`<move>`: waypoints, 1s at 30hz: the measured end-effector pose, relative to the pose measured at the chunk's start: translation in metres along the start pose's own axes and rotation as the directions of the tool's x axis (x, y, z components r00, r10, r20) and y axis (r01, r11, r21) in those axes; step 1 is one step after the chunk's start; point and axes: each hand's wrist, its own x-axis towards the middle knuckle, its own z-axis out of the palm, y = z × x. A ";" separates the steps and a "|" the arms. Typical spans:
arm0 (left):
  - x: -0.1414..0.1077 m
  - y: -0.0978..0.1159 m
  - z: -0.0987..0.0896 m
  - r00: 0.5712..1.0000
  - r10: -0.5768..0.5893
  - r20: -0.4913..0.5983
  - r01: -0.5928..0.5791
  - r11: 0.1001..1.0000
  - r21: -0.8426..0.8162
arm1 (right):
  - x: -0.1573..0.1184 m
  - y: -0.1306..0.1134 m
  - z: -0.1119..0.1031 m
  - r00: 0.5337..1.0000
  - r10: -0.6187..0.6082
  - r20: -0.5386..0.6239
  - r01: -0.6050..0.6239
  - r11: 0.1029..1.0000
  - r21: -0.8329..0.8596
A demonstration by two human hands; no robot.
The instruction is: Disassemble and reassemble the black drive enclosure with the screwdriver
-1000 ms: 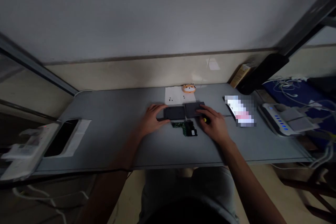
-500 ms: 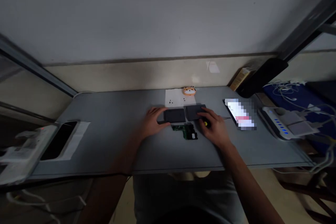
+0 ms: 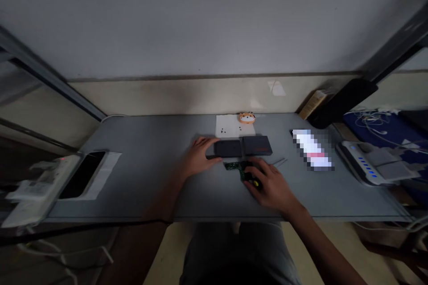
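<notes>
My left hand (image 3: pixel 201 156) holds the left end of a flat dark case part (image 3: pixel 228 148) between thumb and fingers, on the grey table. Right beside it lies a second dark case part (image 3: pixel 261 145) with faint red marking. My right hand (image 3: pixel 267 183) is closed around a black and yellow tool (image 3: pixel 256 183), whose thin shaft sticks out to the upper right. Its fingertips are over the right part of a green circuit board (image 3: pixel 232 166), which they partly cover. Small black pieces (image 3: pixel 223 131) lie on a white paper (image 3: pixel 230 121) behind the case parts.
An orange and white animal-faced item (image 3: pixel 246 118) sits on the paper's back edge. To the right are a lit phone (image 3: pixel 312 149) and a power strip (image 3: pixel 363 164) with plugs. A dark phone (image 3: pixel 83 174) on white paper and a white power strip (image 3: pixel 53 178) are at the left.
My right hand has moved from the right case part down to the circuit board, with the tool still in it. My left hand stays at the left case part. The view has shifted slightly.
</notes>
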 end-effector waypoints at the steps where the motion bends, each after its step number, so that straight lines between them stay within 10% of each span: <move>1: 0.000 0.000 0.000 1.000 0.001 0.002 -0.001 1.000 -0.002 | 0.000 0.000 -0.001 1.000 -0.002 0.023 0.002 1.000 0.004; 8: -0.001 0.001 0.000 0.999 -0.031 0.024 0.031 0.999 -0.007 | 0.023 0.006 -0.020 0.953 -0.033 0.302 0.003 0.995 0.102; 17: 0.000 0.006 -0.003 0.988 -0.145 0.047 0.147 0.988 -0.039 | 0.106 0.023 -0.016 0.940 0.096 0.326 -0.084 0.995 -0.051; 30: 0.001 0.000 0.001 0.997 -0.073 0.032 0.073 0.997 -0.011 | 0.093 0.030 0.009 0.973 0.073 0.221 -0.087 0.995 0.053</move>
